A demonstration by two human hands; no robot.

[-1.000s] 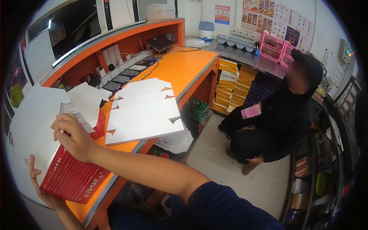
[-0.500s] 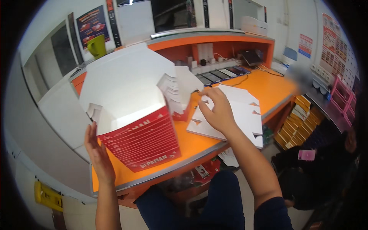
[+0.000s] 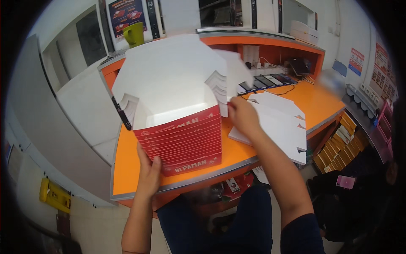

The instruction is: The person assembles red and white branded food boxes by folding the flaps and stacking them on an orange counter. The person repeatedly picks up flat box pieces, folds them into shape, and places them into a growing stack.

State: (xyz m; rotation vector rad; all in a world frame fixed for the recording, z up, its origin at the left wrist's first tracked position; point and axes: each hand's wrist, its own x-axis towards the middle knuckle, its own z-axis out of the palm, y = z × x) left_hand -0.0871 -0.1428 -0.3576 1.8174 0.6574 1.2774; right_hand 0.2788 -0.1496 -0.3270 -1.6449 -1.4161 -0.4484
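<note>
A tall stack of nested red cardboard boxes [image 3: 182,144] with white insides stands at the counter's front edge. Its white lids [image 3: 169,63] fan up and back. My left hand [image 3: 149,175] grips the stack's lower left corner, thumb on the red front and fingers partly hidden along the side. Behind the stack's right side rises another white box flap [image 3: 233,70], slightly blurred. At its lower edge my right hand [image 3: 245,118] has its fingers closed, the fingertips partly hidden; it seems to pinch that flap. Flat white box blanks [image 3: 281,127] lie under and beside my right forearm.
The orange counter [image 3: 127,169] has a row of phones [image 3: 270,80] and cables towards the back. A green mug [image 3: 134,34] stands on the ledge behind. To the right are yellow packets [image 3: 338,144] on a shelf and a person in dark clothes holding a pink phone [image 3: 346,182].
My view has swung left. My left hand has come in from beside the stack onto its lower corner. My right hand has moved left off the blanks to the flap, its fingers closing.
</note>
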